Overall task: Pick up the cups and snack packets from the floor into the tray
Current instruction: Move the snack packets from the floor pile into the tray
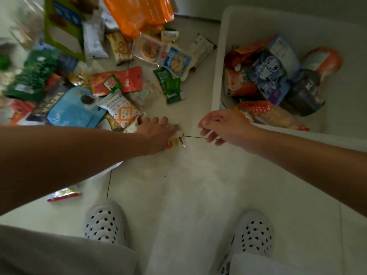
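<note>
White perforated shoes [105, 223] nearest, on pale floor [178, 185]. Left hand [158, 132] flat on small barcode packet [176, 133], fingers closing on it; right hand [222, 128] just beside, loosely open, empty. Beyond: packet pile [89, 76] left, part-filled white tray [278, 80] right.

The left hand [158, 129] is pressing down on a small packet [175, 135] lying on the floor [188, 185], beside a heap of snack packets [83, 80]. The right hand [222, 128] is hovering empty, fingers loosely curled, just beside the white tray [217, 76] holding packets.
</note>
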